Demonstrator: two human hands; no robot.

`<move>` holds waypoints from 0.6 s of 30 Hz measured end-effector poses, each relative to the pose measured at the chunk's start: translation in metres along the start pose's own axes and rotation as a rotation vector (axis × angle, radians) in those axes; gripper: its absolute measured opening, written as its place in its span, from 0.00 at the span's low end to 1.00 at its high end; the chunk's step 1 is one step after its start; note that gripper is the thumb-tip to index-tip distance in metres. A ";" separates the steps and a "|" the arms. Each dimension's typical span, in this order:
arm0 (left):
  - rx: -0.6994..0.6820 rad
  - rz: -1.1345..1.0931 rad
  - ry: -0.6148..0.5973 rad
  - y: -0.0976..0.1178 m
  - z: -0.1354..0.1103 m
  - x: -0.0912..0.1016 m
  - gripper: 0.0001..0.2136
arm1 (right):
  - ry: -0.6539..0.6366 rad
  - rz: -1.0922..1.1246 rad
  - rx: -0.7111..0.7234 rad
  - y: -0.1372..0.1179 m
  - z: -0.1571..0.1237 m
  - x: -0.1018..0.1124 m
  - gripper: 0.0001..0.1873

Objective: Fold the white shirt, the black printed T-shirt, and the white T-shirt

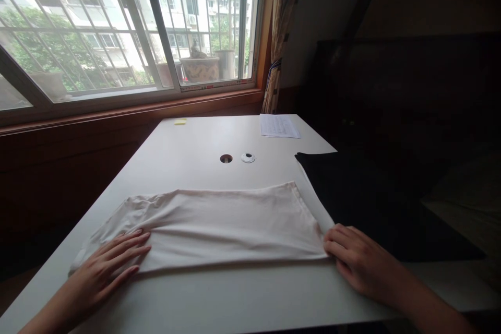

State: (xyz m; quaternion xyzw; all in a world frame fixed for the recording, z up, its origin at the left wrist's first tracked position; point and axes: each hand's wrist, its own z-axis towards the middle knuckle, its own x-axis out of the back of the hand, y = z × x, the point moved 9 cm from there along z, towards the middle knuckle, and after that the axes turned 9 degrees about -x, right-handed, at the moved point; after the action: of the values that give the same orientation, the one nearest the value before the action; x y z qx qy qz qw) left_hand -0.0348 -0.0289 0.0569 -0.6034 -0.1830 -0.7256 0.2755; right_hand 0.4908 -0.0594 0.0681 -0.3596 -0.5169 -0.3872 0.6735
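Note:
A cream-coloured garment [219,222] lies folded flat across the near part of a white table [203,141]. My left hand [107,266] rests flat on its near left corner, fingers stretched out and spread. At the garment's near right corner sits my right hand [354,261], with its fingers curled against the cloth's edge. Whether those fingers pinch the fabric is hard to make out.
A black cloth [344,188] lies at the table's right side, just beyond the garment. A sheet of printed paper [278,126] sits at the far edge, with a round cable hole [226,158] and its white cap [248,157] mid-table. A window and curtain stand behind.

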 end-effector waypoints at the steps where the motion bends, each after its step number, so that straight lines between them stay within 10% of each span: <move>1: 0.014 0.008 0.014 -0.001 0.005 0.001 0.21 | 0.008 0.011 -0.011 -0.002 0.003 0.004 0.15; 6: -0.007 0.015 0.075 0.027 0.069 -0.005 0.19 | 0.082 0.053 -0.021 -0.028 0.043 0.012 0.17; 11: -0.115 -0.039 -0.015 0.079 0.164 -0.038 0.26 | 0.073 0.114 0.029 -0.095 0.109 -0.037 0.24; 18: -0.017 -0.097 -0.092 0.041 0.188 -0.078 0.29 | -0.174 0.178 0.036 -0.126 0.135 -0.089 0.35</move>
State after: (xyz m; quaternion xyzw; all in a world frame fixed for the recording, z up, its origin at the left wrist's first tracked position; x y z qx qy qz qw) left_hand 0.1462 0.0654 0.0168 -0.6290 -0.2182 -0.7110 0.2262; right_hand 0.3073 0.0176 0.0201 -0.4243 -0.5462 -0.2837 0.6642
